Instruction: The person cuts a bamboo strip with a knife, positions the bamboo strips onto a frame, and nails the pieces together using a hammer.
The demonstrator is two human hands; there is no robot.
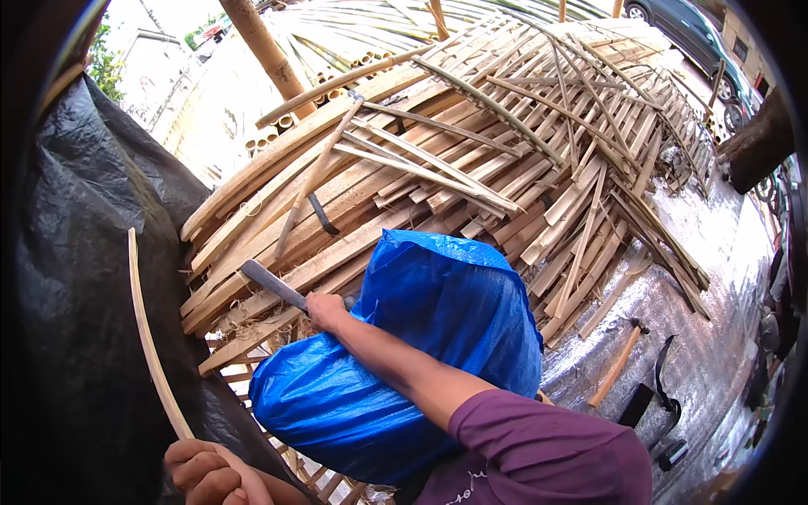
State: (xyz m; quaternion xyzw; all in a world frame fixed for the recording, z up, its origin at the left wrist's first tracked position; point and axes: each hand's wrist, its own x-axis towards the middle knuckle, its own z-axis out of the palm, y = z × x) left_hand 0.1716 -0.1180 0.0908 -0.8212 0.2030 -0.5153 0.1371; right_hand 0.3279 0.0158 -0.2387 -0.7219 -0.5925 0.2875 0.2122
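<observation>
At the lower left, my left hand (204,473) is closed around the lower end of a thin, slightly curved bamboo strip (150,341), which stands up in front of a black tarp. My right hand (326,310) is closed on the handle end of a knife (273,284), whose broad blade points up and left over the bamboo pile. Most of the knife's handle is hidden in my fingers. A blue plastic sheet (446,311) is spread beneath my right forearm and over my lap. The strip and the blade are apart.
Split bamboo slats (454,151) lie in a large pile ahead. The black tarp (84,252) hangs at the left. To the right, a hammer (617,366) and a black strap (665,379) rest on a silvery sheet (581,383). A wooden post (265,55) and a parked vehicle (694,38) stand farther off.
</observation>
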